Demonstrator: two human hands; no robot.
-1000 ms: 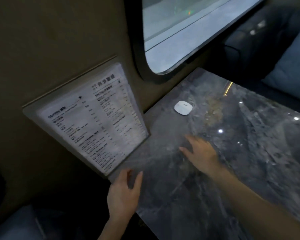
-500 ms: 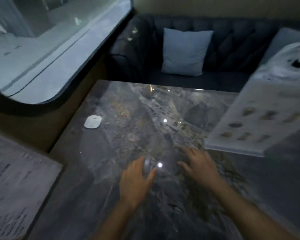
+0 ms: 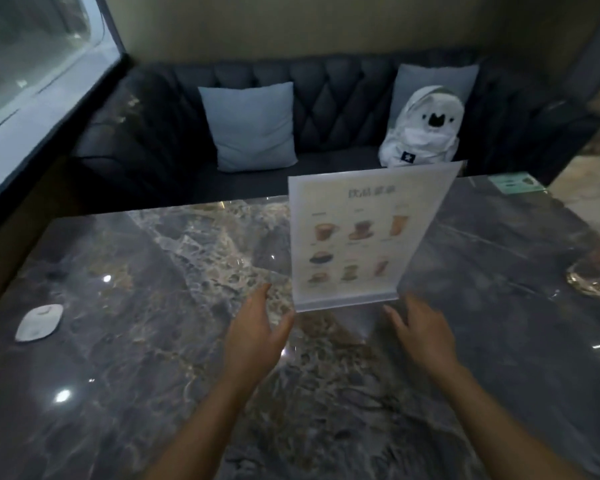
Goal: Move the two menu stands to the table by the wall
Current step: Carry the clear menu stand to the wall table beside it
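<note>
A clear acrylic menu stand [image 3: 364, 237] with pictures of drinks stands upright on the dark marble table [image 3: 153, 358], a little right of the middle. My left hand [image 3: 257, 336] hovers open just below the stand's left base corner, fingers spread, holding nothing. My right hand [image 3: 421, 332] is open near the right base corner, also not touching it. The other menu stand is out of view.
A small white square coaster [image 3: 39, 322] lies at the table's left. A dark tufted sofa [image 3: 326, 98] with two pale blue cushions and a white plush toy [image 3: 421, 128] runs behind the table. A glass [image 3: 594, 271] stands at the right edge. A window [image 3: 32, 46] is at left.
The view has swung right, away from the text menu stand by the wall. Both hands have moved across the table to either side of the picture menu stand's base.
</note>
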